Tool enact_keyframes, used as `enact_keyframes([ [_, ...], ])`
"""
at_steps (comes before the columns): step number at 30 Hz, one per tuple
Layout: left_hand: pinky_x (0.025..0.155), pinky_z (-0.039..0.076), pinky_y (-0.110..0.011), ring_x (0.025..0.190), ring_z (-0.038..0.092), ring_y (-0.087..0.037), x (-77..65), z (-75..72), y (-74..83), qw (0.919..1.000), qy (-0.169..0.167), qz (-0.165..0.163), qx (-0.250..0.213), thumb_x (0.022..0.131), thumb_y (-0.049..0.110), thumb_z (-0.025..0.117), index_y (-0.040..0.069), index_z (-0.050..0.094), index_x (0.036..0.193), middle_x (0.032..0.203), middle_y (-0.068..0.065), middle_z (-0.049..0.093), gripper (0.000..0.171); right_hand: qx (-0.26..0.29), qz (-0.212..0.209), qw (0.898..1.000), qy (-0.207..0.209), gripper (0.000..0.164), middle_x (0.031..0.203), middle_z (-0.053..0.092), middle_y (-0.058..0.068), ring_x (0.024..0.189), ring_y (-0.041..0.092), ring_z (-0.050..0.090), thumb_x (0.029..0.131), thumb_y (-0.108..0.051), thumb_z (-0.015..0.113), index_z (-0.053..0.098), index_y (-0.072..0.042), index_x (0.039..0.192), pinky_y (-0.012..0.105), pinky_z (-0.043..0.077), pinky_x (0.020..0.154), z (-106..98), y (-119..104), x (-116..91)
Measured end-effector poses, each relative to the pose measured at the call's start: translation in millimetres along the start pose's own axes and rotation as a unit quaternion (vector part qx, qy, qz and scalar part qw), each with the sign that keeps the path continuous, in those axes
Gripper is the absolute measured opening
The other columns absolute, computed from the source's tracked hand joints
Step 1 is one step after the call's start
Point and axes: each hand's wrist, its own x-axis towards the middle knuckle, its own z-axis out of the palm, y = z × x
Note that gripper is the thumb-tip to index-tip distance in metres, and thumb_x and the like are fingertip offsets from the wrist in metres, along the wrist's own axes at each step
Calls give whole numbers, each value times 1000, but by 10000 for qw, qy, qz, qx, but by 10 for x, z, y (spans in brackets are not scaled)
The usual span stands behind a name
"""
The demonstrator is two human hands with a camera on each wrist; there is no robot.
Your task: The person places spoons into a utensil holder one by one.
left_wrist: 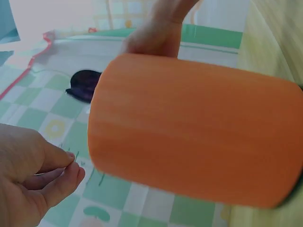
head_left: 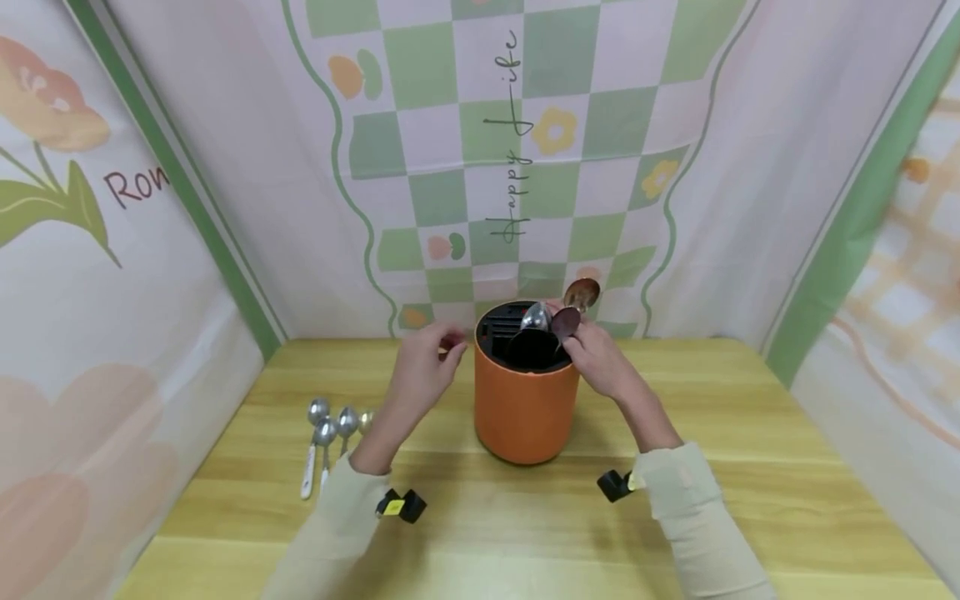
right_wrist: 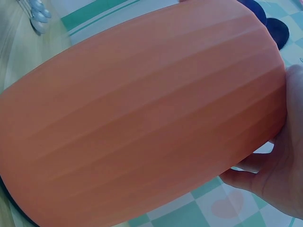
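An orange utensil holder [head_left: 527, 417] with a black slotted top stands upright on the table. Three spoon heads rise above its right part: a silver spoon [head_left: 536, 317], a dark spoon [head_left: 566, 322] and a brownish spoon [head_left: 582, 293]. My right hand [head_left: 600, 358] grips the holder's rim at the right, close beside these spoons. In the right wrist view its fingers [right_wrist: 241, 177] curl against the holder's side. Just left of the rim, my left hand [head_left: 427, 367] hovers with loosely bent fingers, thumb near the fingertips. Nothing shows between them.
Several spoons [head_left: 325, 432], some with white handles, lie on the wooden table [head_left: 465, 542] at the left, partly covered by my left forearm. A patterned cloth [head_left: 495, 167] hangs close behind the holder. Cloth walls stand at both sides.
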Motion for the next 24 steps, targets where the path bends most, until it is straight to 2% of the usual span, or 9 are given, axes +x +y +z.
enact_keyframes([
  [6,68,60,-25,83,71,-23,-217,-159,-210,9992,49,-341,191,89,-2,66,0,71,99,91,-13,72,11,-52,15,10000,14,54,155,42,21,141,39,39,101,-14,30,37,-7,154,57,35,112,-27,1,-4],
  [11,70,61,-27,85,70,-24,-383,-316,-358,9959,-192,-837,269,90,-1,65,0,71,102,92,-14,73,13,-70,76,9999,-12,54,157,39,19,144,40,35,101,-15,29,36,-7,154,58,33,113,-51,-3,-19],
  [16,67,60,-26,84,71,-24,-585,-462,-516,9906,-301,-1244,475,90,1,64,-2,71,104,92,-14,74,16,-25,-16,10000,84,54,155,43,18,136,36,44,100,-13,31,39,-6,153,54,38,107,-13,-7,-15],
  [20,65,60,-25,83,72,-25,-759,-508,-645,9866,-331,-1487,585,89,1,65,-4,72,104,91,-15,74,16,-29,-41,10000,69,54,155,42,19,138,36,44,100,-13,31,38,-5,153,54,38,109,17,-2,-8],
  [24,67,60,-26,81,71,-24,-899,-503,-761,9825,-413,-1691,664,89,0,66,-5,71,105,92,-16,74,18,-36,-22,9999,102,54,152,44,22,121,33,49,100,-12,31,39,-4,152,48,39,97,6,-1,3],
])
